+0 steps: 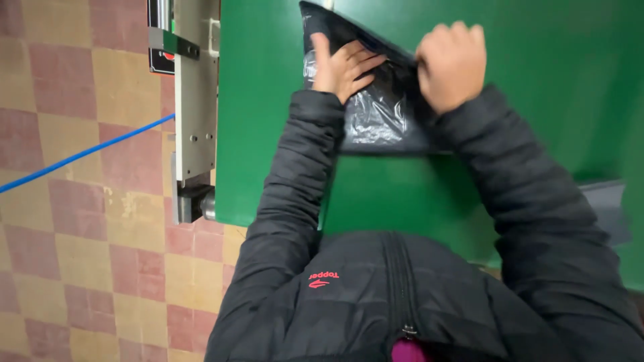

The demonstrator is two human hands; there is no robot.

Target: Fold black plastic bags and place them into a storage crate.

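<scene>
A glossy black plastic bag [376, 114] lies flat on the green table [268, 100], with a flap folded diagonally across its top. My left hand [342, 66] rests on the bag's left side, fingers spread flat and pressing it down. At the bag's right edge my right hand [451, 62] is curled with its knuckles up, pinching the folded flap. Both arms wear black padded jacket sleeves that cover the bag's lower corners.
A grey metal machine part [196, 100] is fixed along the table's left edge. A blue cable [80, 155] runs across the chequered red and yellow tiled floor [80, 268]. A dark grey flat object [607, 201] lies at the right edge of the table.
</scene>
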